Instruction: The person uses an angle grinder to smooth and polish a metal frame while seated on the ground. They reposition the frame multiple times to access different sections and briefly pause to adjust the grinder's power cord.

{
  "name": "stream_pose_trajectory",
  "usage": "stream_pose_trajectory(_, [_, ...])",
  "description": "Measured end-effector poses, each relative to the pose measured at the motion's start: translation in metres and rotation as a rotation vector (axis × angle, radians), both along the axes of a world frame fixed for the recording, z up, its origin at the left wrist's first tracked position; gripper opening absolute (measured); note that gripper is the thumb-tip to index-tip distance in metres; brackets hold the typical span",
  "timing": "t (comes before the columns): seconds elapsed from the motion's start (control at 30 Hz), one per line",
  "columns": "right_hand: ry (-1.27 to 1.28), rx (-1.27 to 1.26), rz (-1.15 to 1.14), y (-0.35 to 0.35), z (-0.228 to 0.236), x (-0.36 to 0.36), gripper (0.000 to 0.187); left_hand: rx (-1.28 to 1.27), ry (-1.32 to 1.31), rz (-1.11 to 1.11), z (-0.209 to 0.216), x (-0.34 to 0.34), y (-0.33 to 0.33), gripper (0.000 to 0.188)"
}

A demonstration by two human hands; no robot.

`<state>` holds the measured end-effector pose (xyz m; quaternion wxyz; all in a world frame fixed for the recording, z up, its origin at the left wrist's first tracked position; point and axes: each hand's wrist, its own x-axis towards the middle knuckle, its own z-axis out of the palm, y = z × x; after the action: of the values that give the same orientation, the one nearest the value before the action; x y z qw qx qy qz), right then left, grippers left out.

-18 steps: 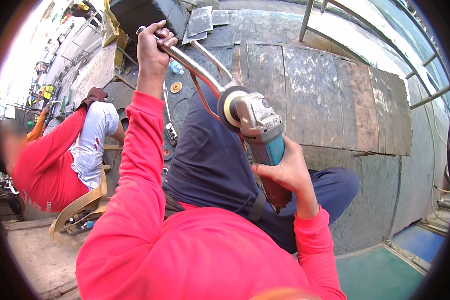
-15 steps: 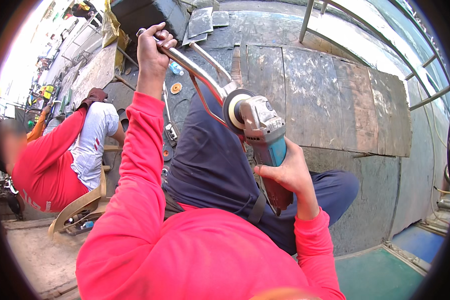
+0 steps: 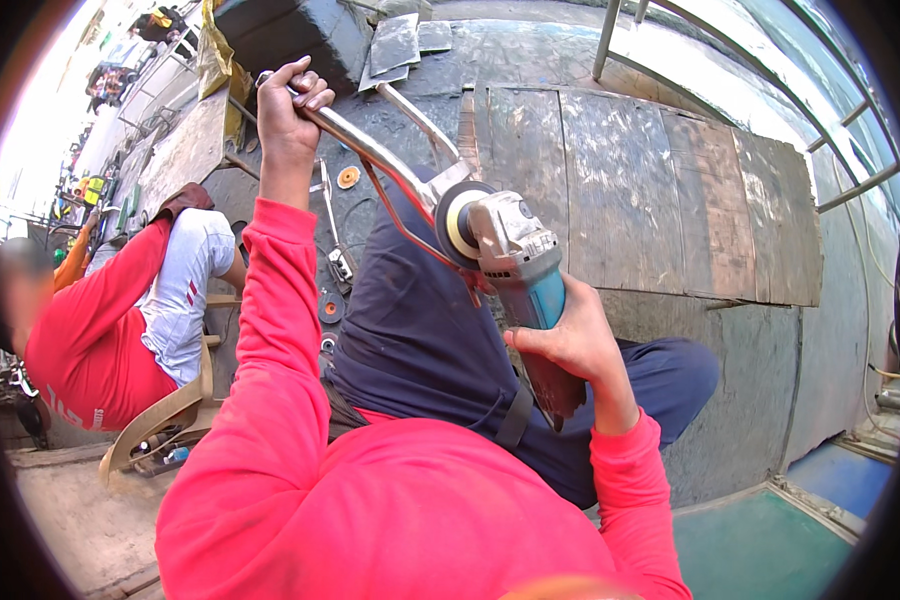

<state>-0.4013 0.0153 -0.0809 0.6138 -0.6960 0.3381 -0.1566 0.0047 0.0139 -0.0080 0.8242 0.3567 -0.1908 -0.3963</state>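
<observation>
My left hand (image 3: 292, 112) is closed around the far end of a shiny bent metal tube frame (image 3: 375, 138). The frame slants down to the right over my thigh, and a second tube branches off it. An angle grinder (image 3: 532, 285), grey at the head and teal on the body, is gripped in my right hand (image 3: 582, 340). The grinder's round disc (image 3: 454, 225) lies against the frame near its joint; whether it spins cannot be told. The frame's lower part is hidden behind the grinder.
Worn wooden boards (image 3: 620, 190) lie ahead to the right, beside a metal railing (image 3: 715, 55). Loose discs (image 3: 348, 177) and a clamp-like metal tool (image 3: 340, 262) are on the ground. On the left sits a person in a red top (image 3: 100, 350). A dark box (image 3: 295, 40) stands ahead.
My left hand and the metal frame have shifted slightly left and toward me. The grinder has moved a little left with them, its disc still at the frame.
</observation>
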Motion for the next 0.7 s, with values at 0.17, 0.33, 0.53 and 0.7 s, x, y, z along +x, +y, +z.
stream_pose_trajectory(0.17, [-0.072, 0.023, 0.018, 0.004, 0.002, 0.01, 0.064, -0.014, -0.027, 0.003, -0.002, 0.001, 0.005, 0.034])
stream_pose_trajectory(0.33, [-0.021, -0.056, 0.037, 0.005, 0.008, 0.007, 0.063, -0.011, -0.005, -0.003, -0.004, 0.005, 0.003, 0.033])
stream_pose_trajectory(0.53, [-0.024, -0.029, 0.037, 0.003, 0.005, 0.011, 0.064, -0.027, -0.015, -0.027, -0.003, 0.008, 0.01, 0.032])
stream_pose_trajectory(0.7, [0.002, -0.034, 0.049, 0.003, 0.005, 0.012, 0.066, -0.028, -0.028, -0.051, 0.0, 0.002, 0.008, 0.033])
